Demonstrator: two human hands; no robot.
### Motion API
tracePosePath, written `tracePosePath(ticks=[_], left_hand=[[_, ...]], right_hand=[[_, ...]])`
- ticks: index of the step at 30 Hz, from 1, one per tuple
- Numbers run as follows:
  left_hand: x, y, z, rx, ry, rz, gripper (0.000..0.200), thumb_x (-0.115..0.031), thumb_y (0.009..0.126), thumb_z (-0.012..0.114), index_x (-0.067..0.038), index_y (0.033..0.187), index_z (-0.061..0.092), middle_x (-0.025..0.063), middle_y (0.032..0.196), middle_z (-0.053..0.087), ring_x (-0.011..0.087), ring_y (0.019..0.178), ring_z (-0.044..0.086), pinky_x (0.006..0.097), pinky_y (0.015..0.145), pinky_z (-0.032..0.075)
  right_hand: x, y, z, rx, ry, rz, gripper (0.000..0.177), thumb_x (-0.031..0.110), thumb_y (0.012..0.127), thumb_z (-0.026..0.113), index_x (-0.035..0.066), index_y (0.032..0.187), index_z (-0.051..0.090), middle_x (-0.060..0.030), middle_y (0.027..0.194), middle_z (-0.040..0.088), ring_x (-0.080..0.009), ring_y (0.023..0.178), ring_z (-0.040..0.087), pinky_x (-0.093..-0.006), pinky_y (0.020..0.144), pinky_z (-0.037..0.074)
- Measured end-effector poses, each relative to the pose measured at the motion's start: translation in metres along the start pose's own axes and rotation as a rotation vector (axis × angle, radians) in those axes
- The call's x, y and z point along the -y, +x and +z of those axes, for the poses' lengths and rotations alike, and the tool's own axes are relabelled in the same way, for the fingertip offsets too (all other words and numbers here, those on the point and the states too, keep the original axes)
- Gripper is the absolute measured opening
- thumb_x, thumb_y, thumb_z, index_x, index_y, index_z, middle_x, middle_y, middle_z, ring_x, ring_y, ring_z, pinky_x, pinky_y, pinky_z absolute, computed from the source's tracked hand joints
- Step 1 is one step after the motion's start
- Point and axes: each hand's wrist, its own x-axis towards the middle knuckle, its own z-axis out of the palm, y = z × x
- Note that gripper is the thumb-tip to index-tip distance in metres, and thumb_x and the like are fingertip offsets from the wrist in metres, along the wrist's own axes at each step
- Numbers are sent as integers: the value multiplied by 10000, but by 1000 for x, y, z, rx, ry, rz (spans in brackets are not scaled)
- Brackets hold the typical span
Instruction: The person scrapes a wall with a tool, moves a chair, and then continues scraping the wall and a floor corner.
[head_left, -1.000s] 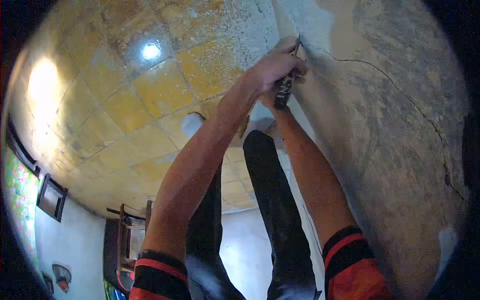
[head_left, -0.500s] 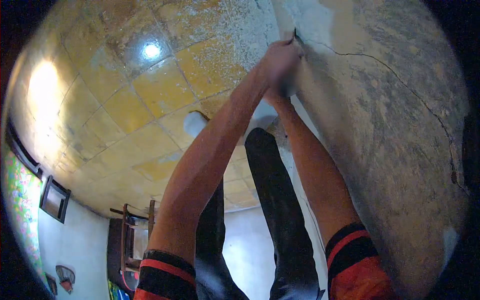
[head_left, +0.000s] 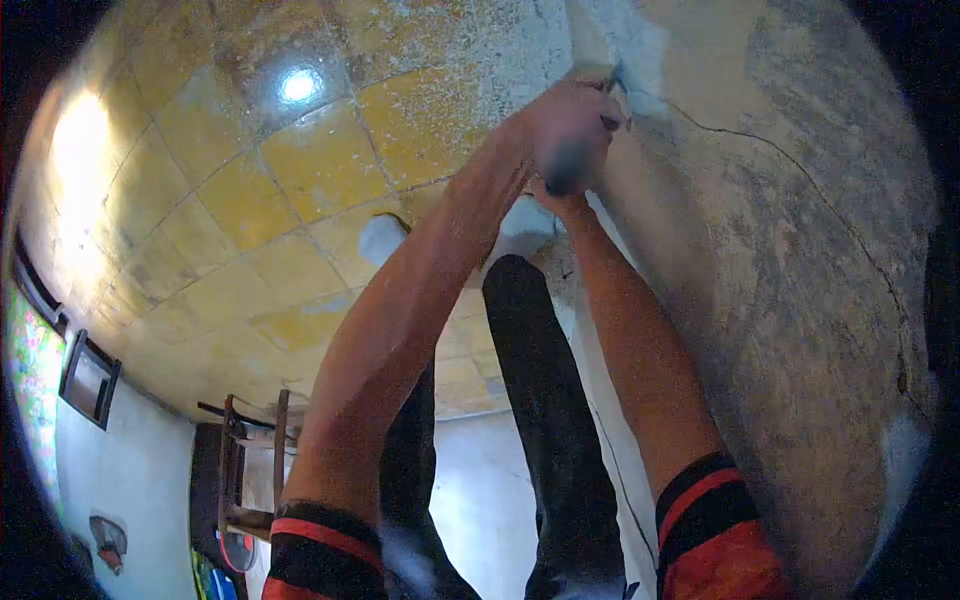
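A blurred dark tool (head_left: 570, 165), perhaps a handle, is at the wall's foot in the upper middle of the head view. My left hand (head_left: 572, 115) is closed around it, with a thin tip showing past the fingers near the corner. My right hand (head_left: 562, 197) is just below, closed near the rounded lower end of the tool and partly hidden by it. Both hands are beside the cracked, stained wall (head_left: 800, 250). The exact kind of tool cannot be made out.
Yellow floor tiles (head_left: 310, 170) with pale worn patches spread to the left. My feet and dark-trousered legs (head_left: 540, 380) are below the hands. A wooden chair (head_left: 280, 450) stands at the lower left, near a small window frame (head_left: 90, 380) and a floral curtain (head_left: 35, 370).
My left hand has shifted slightly right along the wall's foot, and more of the dark tool shows. The whole view has shifted a little to the left.
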Motion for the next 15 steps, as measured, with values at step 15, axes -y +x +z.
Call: tracePosePath(ticks=[15], left_hand=[[14,48,-17,-314,44,-35,165,-147,815,534,6,788,592,105,634,572,211,490,546,339,449,460]], right_hand=[[-1,13,14,192,164,128,754,240,774,622,38,1403,259,-235,1267,485,-388,1151,483,-460,996,373]])
